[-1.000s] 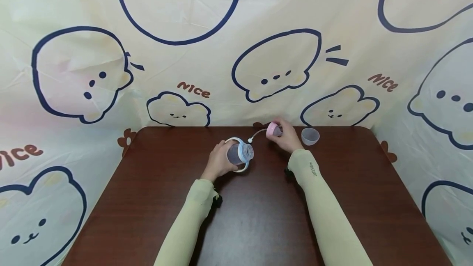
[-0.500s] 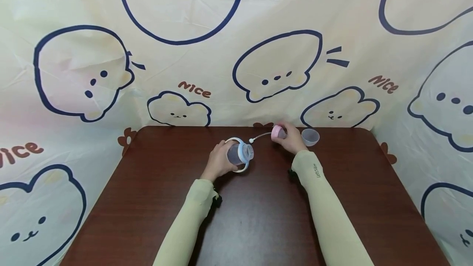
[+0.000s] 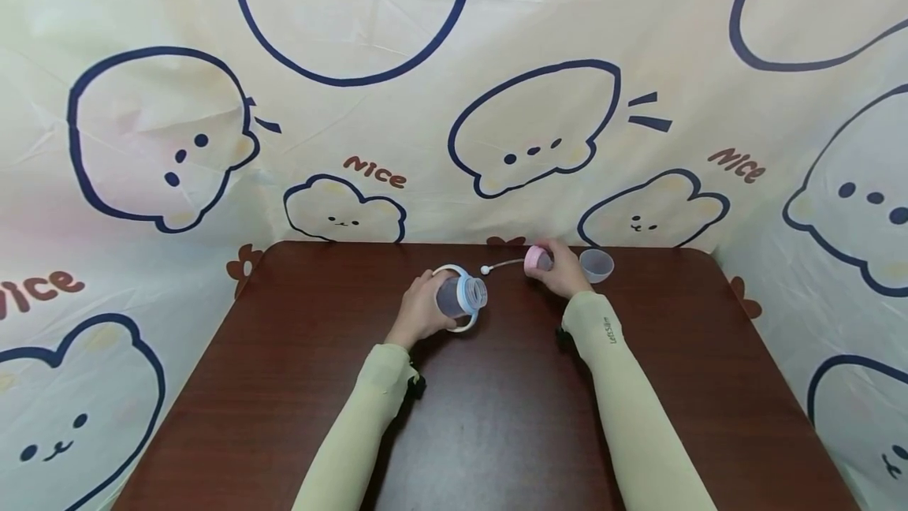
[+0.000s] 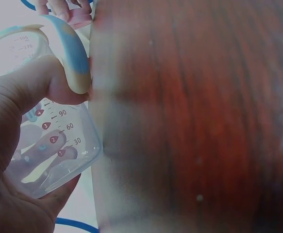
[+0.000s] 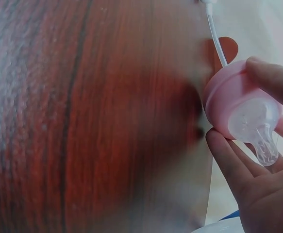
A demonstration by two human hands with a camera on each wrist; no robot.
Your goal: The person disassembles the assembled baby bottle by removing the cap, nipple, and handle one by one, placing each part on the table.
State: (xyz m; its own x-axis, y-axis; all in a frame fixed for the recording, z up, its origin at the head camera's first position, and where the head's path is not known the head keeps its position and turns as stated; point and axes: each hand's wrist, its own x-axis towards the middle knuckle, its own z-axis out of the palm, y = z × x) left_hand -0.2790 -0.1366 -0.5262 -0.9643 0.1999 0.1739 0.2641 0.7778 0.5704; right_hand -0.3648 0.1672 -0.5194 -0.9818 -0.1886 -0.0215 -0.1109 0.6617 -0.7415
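My left hand (image 3: 420,307) grips a clear baby bottle (image 3: 451,296) tilted with its uncovered mouth toward the right. The bottle has a blue collar and two curved handles (image 4: 73,53), and red measuring marks show on its wall in the left wrist view. In my right hand (image 3: 565,271) is a pink nipple ring (image 5: 226,92), pinched between thumb and fingers. A clear nipple (image 5: 258,126) points toward the palm. From the ring's other side a thin straw (image 3: 505,263) sticks out leftward, ending in a small white weight (image 3: 485,270).
A translucent cup-shaped cap (image 3: 597,265) stands just right of my right hand, near the back edge of the dark brown table (image 3: 489,424). Patterned cloth (image 3: 418,124) hangs directly behind the table and along both sides.
My right hand has moved a little to the right with the nipple ring, drawing the straw farther from the bottle. The left hand and bottle have stayed in place.
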